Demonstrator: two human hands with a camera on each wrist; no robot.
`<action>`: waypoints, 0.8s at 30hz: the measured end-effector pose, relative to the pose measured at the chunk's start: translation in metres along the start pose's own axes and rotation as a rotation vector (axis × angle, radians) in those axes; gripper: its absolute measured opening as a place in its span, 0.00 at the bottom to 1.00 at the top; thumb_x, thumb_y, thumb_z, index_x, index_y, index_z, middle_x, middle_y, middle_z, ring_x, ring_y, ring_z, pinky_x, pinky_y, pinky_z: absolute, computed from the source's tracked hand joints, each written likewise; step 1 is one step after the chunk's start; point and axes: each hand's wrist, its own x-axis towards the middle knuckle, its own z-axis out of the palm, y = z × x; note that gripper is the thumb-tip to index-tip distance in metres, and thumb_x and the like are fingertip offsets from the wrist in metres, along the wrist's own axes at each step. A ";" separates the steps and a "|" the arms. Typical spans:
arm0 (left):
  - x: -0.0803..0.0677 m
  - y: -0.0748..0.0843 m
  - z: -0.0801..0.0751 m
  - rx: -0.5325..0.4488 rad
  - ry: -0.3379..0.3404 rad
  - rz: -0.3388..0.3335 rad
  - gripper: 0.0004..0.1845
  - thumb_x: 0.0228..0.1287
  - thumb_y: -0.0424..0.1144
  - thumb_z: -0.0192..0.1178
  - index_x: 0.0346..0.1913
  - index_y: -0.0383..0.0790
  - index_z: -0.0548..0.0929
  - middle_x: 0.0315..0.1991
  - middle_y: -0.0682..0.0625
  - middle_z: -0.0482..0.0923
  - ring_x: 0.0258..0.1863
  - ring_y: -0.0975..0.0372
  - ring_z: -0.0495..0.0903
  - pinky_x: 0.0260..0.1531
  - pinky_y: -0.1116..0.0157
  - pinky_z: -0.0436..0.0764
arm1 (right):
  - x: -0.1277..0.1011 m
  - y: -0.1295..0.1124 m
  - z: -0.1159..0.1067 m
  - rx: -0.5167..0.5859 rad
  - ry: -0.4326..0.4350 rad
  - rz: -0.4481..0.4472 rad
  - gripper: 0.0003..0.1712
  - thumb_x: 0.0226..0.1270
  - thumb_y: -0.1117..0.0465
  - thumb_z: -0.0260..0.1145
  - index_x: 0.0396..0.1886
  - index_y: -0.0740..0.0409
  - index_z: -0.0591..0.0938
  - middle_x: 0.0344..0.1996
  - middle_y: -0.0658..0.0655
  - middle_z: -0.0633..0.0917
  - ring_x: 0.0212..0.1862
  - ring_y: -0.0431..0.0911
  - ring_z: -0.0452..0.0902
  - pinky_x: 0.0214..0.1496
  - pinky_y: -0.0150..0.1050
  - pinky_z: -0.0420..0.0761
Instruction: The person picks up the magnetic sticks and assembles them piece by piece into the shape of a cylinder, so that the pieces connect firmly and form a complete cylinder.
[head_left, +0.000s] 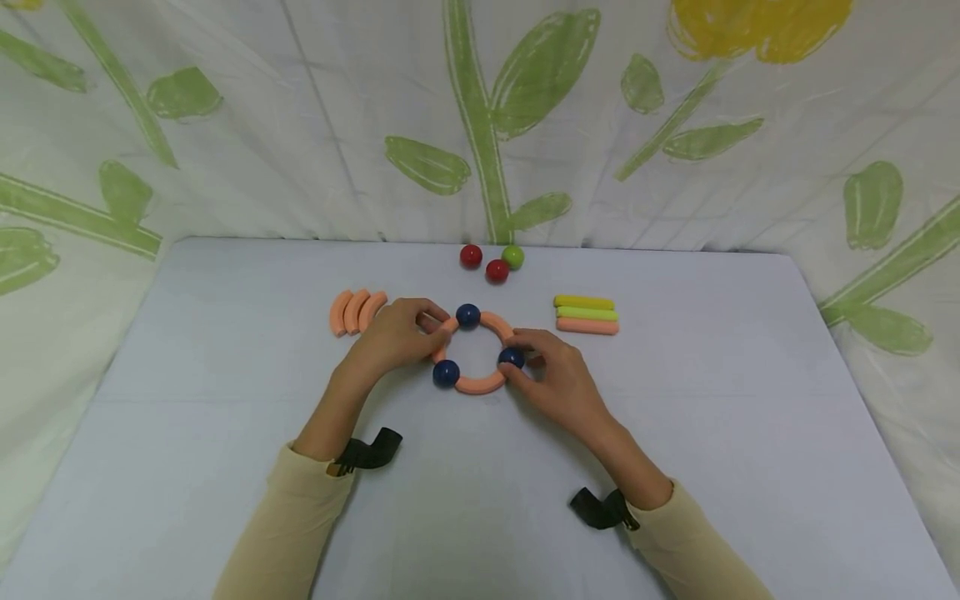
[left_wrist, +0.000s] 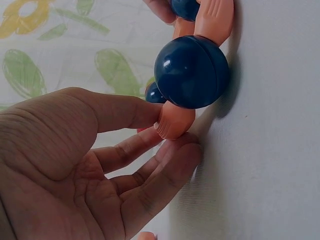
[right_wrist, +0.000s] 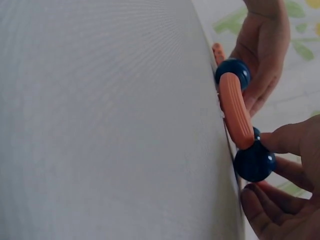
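Note:
In the head view, curved orange rods and three dark blue balls form a closed ring on the table. One ball [head_left: 468, 316] sits at its top, another [head_left: 446, 374] at lower left, the third [head_left: 512, 358] at right. My left hand [head_left: 393, 335] pinches the left curved rod [left_wrist: 176, 121] between thumb and fingers, just beside the lower-left ball [left_wrist: 191, 72]. With my right hand [head_left: 561, 379] I grip the right ball [right_wrist: 254, 162], thumb on one side and fingers on the other. The bottom curved rod [right_wrist: 236, 110] runs between those two balls.
Three loose curved orange rods [head_left: 352, 313] lie left of the ring, close to my left hand. Straight yellow, lime and orange rods [head_left: 587, 315] lie together at right. Two red balls [head_left: 471, 256] and a green ball [head_left: 513, 257] sit near the table's [head_left: 750, 375] far edge.

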 end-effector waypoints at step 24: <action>0.001 -0.003 0.000 0.004 -0.029 0.026 0.18 0.76 0.50 0.62 0.58 0.42 0.86 0.47 0.43 0.89 0.44 0.55 0.87 0.43 0.62 0.83 | 0.001 0.004 0.000 0.026 0.002 -0.023 0.24 0.69 0.62 0.76 0.62 0.60 0.83 0.58 0.59 0.88 0.57 0.50 0.87 0.54 0.45 0.90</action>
